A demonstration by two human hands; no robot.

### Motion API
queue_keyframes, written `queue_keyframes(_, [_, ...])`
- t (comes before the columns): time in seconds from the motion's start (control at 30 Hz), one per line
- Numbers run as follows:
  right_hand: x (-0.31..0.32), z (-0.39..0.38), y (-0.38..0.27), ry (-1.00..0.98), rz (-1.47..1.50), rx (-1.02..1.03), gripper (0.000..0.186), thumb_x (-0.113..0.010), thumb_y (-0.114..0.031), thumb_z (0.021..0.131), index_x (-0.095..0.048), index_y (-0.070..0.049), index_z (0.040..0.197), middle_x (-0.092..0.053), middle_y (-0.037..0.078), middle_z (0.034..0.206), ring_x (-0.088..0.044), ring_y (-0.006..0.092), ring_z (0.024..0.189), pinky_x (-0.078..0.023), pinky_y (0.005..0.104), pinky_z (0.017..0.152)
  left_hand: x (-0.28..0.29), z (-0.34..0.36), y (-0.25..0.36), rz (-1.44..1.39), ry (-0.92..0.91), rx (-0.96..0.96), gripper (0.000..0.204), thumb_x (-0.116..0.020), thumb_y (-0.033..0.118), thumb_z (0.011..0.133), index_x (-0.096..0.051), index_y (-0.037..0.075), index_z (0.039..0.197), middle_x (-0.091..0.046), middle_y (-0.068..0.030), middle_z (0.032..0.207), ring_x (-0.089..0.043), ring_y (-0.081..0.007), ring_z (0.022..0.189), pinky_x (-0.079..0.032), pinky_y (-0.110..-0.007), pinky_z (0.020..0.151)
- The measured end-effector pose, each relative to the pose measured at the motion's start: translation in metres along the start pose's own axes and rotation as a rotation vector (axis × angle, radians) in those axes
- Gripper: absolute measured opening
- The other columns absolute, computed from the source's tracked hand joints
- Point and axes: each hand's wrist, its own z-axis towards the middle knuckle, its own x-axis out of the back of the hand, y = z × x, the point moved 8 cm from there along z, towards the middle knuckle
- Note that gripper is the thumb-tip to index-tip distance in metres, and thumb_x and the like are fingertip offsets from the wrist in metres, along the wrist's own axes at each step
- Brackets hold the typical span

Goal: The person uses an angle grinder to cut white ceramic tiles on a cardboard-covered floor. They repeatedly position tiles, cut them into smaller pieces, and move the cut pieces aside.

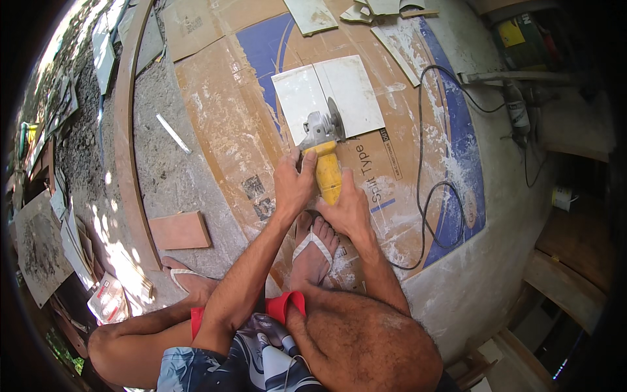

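Note:
Both my hands are closed on a yellow angle grinder [328, 176] with a grey metal head and a dark round disc [336, 119]. My left hand [294, 183] wraps the body near the head, its thumb on top. Farther back, my right hand [348, 206] grips the rear end. Under the disc lies a white tile [354, 81], with a dark straight line running from its far edge toward the disc. Whether the disc touches the tile I cannot tell. The tile rests on a flattened cardboard sheet [228, 130] dusted with white powder.
A black cord [420, 163] loops over the cardboard on the right. Tile pieces [312, 14] lie at the far edge. A reddish block [180, 230], a white strip [173, 133] and a long wooden board [124, 130] are on the left. My sandalled foot [313, 251] stands close behind the grinder.

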Motion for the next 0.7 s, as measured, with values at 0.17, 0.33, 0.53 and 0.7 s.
queue_keyframes(0.17, [0.000,-0.002,0.002,-0.016,0.002,-0.021,0.067,-0.084,-0.024,0.081,-0.045,0.000,0.131,-0.073,0.036,0.102,-0.071,0.0592,0.097,-0.056,0.0652,0.085,-0.002,-0.003,-0.005,0.042,-0.024,0.037,0.052,-0.063,0.044,0.109,-0.070,-0.007,0.116,-0.068,-0.0298,0.099,-0.067,-0.0461,0.093,-0.052,-0.052,0.084])
queue_keyframes(0.33, [0.001,-0.005,0.003,-0.012,0.001,-0.028,0.066,-0.084,-0.024,0.081,-0.045,-0.001,0.130,-0.073,0.036,0.101,-0.071,0.0589,0.097,-0.056,0.0652,0.085,-0.001,-0.005,-0.002,0.046,-0.007,0.003,0.053,-0.063,0.044,0.109,-0.071,-0.007,0.119,-0.068,-0.0295,0.100,-0.067,-0.0448,0.094,-0.052,-0.052,0.085])
queue_keyframes(0.53, [0.003,-0.007,0.001,-0.006,0.008,-0.011,0.065,-0.083,-0.024,0.081,-0.045,0.000,0.129,-0.073,0.036,0.101,-0.071,0.0587,0.097,-0.057,0.0648,0.084,-0.002,-0.007,-0.005,-0.003,-0.021,0.031,0.052,-0.063,0.043,0.110,-0.071,-0.007,0.120,-0.069,-0.0295,0.101,-0.068,-0.0449,0.094,-0.053,-0.052,0.085])
queue_keyframes(0.7, [0.001,-0.009,0.005,-0.014,0.010,-0.021,0.065,-0.083,-0.023,0.081,-0.046,0.000,0.129,-0.073,0.036,0.103,-0.071,0.0586,0.098,-0.057,0.0646,0.084,-0.002,-0.011,-0.003,-0.019,-0.003,0.008,0.052,-0.063,0.043,0.110,-0.070,-0.007,0.120,-0.070,-0.0301,0.102,-0.069,-0.0454,0.095,-0.053,-0.052,0.086])
